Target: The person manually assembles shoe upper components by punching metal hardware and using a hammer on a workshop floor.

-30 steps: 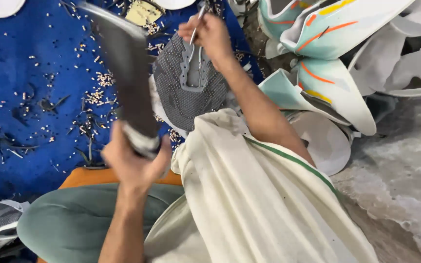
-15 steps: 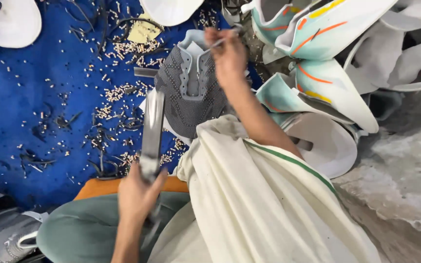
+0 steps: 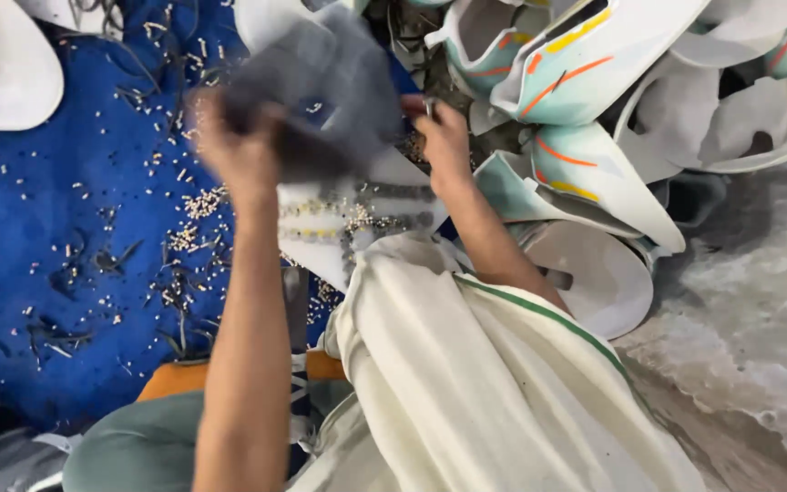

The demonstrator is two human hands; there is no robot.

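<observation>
My left hand (image 3: pixel 239 150) is raised and closed on a grey mesh shoe upper (image 3: pixel 321 82), which is blurred by motion. My right hand (image 3: pixel 444 137) is beside it, at the upper's right edge, pinching a small metal tool (image 3: pixel 430 107). Below both hands lies a white piece (image 3: pixel 348 228) with rows of small pale nails on it. A long dark flat tool (image 3: pixel 295 310) rests by my left forearm, over my lap. A cream cloth (image 3: pixel 466 383) with a green stripe covers my right leg.
A blue mat (image 3: pixel 38 273) is strewn with small nails and dark scraps. A white sole (image 3: pixel 2 73) lies at top left. White and teal shoe pieces (image 3: pixel 585 64) with orange and yellow stripes are piled at right. Grey concrete floor (image 3: pixel 758 310) runs along the right side.
My left hand let go of the long dark tool, which now lies at my lap, and has risen and gripped the grey upper. The upper has lifted off the white piece.
</observation>
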